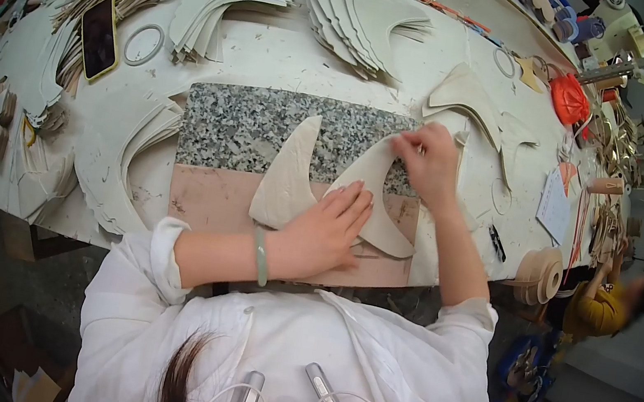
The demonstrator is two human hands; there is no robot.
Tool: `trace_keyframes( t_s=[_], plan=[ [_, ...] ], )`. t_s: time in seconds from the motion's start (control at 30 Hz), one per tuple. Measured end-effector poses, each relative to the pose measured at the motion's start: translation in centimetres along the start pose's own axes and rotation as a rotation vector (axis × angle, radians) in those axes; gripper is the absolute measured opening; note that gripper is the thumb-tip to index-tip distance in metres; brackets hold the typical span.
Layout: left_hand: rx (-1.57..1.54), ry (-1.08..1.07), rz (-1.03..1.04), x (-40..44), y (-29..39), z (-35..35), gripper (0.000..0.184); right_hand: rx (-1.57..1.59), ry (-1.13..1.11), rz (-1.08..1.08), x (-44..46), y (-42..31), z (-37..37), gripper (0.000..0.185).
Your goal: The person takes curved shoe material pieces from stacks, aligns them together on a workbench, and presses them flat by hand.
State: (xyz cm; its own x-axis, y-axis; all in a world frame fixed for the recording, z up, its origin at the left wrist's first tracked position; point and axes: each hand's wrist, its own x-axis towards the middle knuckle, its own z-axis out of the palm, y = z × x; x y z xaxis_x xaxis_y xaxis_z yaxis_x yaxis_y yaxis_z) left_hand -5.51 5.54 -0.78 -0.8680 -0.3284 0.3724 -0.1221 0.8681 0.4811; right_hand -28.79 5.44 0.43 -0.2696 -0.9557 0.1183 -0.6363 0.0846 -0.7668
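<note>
My left hand (331, 223) lies flat with its fingers stretched out, pressing on a curved off-white piece (378, 189) of thin sheet material. My right hand (429, 167) is closed, its fingertips pinched at the pointed upper end of that same piece. Just left of it, a second curved off-white piece (289, 171) lies flat, its lower right part close under my left hand. Both pieces rest across a speckled grey stone slab (237, 126) and a pinkish-brown board (208, 209) along its near side.
Stacks of curved pieces (361, 24) lie behind the slab, with another stack (116, 158) to the left. A phone (99, 39) and a ring (144, 45) sit back left. At right are a notepad (555, 204), tape rolls (540, 273) and a red bag (568, 100). Another person (601, 309) works far right.
</note>
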Motion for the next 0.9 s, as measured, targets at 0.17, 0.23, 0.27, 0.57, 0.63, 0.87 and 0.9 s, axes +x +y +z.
trace_keyframes(
  t_s=[0.17, 0.23, 0.27, 0.57, 0.63, 0.87, 0.9],
  plan=[
    [0.097, -0.202, 0.013, -1.1, 0.6, 0.0, 0.085, -0.191, 0.226, -0.523, -1.4, -0.2, 2.2, 0.008],
    [0.151, -0.224, 0.021, -0.9, 0.8, -0.1, 0.088, -0.098, 0.224, -0.412, -0.6, 0.8, 2.3, 0.009],
    [0.155, -0.221, 0.023, -0.7, 0.7, -0.1, 0.088, -0.099, 0.227, -0.417, -0.6, 0.8, 2.2, 0.009],
    [0.212, -0.284, 0.035, -0.9, 0.6, 0.0, 0.092, -0.224, 0.130, -0.585, -3.4, -0.5, 3.0, 0.011],
    [0.205, -0.278, 0.031, -0.8, 0.5, -0.2, 0.092, -0.185, 0.151, -0.547, -1.7, -0.1, 2.8, 0.011],
    [0.229, -0.276, 0.053, -0.3, 0.7, -0.5, 0.095, -0.134, 0.160, -0.525, -2.0, 1.1, 3.1, 0.010],
    [0.232, -0.293, 0.053, -0.6, 1.0, -0.4, 0.095, -0.148, 0.131, -0.543, -2.8, 1.2, 3.3, 0.010]
  ],
)
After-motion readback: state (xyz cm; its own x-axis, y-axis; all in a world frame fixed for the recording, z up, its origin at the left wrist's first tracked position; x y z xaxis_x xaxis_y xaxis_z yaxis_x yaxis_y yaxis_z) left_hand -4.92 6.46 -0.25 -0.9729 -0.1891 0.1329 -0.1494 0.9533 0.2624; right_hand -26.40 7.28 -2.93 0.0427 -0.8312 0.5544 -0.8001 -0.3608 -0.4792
